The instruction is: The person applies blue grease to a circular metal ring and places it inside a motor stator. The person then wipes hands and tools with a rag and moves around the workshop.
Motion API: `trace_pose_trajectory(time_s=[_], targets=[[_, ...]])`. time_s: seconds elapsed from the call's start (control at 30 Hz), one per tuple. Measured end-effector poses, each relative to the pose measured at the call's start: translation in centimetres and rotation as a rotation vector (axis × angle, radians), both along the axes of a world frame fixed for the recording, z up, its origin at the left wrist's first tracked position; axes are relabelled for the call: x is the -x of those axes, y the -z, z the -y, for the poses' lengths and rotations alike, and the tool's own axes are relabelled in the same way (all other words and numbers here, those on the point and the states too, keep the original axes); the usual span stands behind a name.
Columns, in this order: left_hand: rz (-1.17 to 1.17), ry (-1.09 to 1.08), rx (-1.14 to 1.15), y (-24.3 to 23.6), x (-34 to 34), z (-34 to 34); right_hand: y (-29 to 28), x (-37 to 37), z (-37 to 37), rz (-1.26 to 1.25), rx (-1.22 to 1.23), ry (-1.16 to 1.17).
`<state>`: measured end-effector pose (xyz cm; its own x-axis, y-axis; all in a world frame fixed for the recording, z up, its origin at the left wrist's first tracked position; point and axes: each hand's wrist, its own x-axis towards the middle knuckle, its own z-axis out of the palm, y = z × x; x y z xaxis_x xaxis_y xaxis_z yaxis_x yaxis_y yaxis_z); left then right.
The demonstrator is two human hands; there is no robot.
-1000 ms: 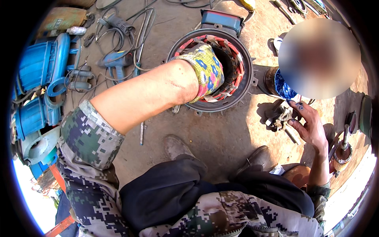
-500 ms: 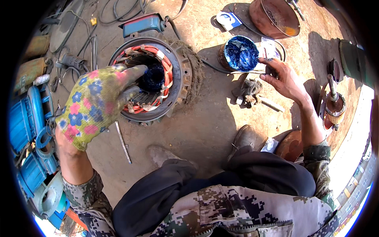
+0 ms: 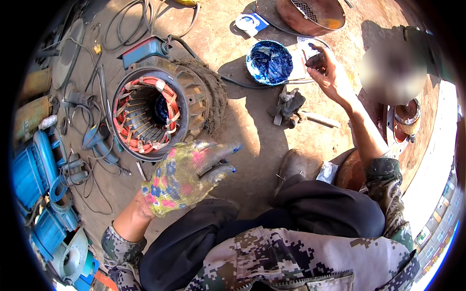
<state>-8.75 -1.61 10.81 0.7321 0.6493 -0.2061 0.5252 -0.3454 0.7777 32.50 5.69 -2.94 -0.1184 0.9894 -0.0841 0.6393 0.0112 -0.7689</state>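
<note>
My left hand (image 3: 189, 177), in a flowered yellow glove with blue-smeared fingertips, hangs below a motor housing (image 3: 191, 97), fingers apart and empty. Inside the housing are red windings (image 3: 132, 131) and blue, glossy material deep in the bore. A round tin (image 3: 269, 63) of blue paste stands to the right. My bare right hand (image 3: 330, 77) is right of the tin with fingers curled and darkened; whether they hold anything is unclear. Below the tin lies a dark glove or rag (image 3: 289, 104) by a short bar (image 3: 320, 120).
Blue pump casings (image 3: 36, 184), a heat gun (image 3: 97, 145) and tangled cables (image 3: 121, 24) lie leftward. A rusty pan (image 3: 310, 17) and white-and-blue lid (image 3: 250, 23) are at the top. A metal assembly (image 3: 407, 119) stands at right; my boot (image 3: 293, 165) is below.
My gloved left hand has come out of the motor bore and moved down and right, uncovering the windings. My right hand has risen slightly. The view has shifted.
</note>
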Motion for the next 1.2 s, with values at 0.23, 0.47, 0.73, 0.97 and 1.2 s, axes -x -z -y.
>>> trace_pose_trajectory(time_s=[0.23, 0.47, 0.73, 0.97, 1.2], targets=[[0.008, 0.08, -0.187, 1.9, -1.0, 1.3, 4.3, -3.6, 0.7, -0.228, 0.093, 0.152], [-0.02, 0.122, -0.062, 1.0, -2.9, 1.5, 5.1, -4.1, 0.8, -0.25, 0.038, 0.202], [-0.013, 0.087, 0.086, 5.3, -0.1, 5.8, 2.3, 0.4, -4.8, -0.084, -0.155, -0.01], [-0.107, 0.179, 0.023, 3.7, -2.6, 4.5, 2.3, 6.9, -16.9, 0.278, -0.345, -0.361], [-0.132, 0.057, 0.15, 4.0, -1.0, 6.9, 7.2, 11.0, -23.0, 0.62, -0.23, -0.366]])
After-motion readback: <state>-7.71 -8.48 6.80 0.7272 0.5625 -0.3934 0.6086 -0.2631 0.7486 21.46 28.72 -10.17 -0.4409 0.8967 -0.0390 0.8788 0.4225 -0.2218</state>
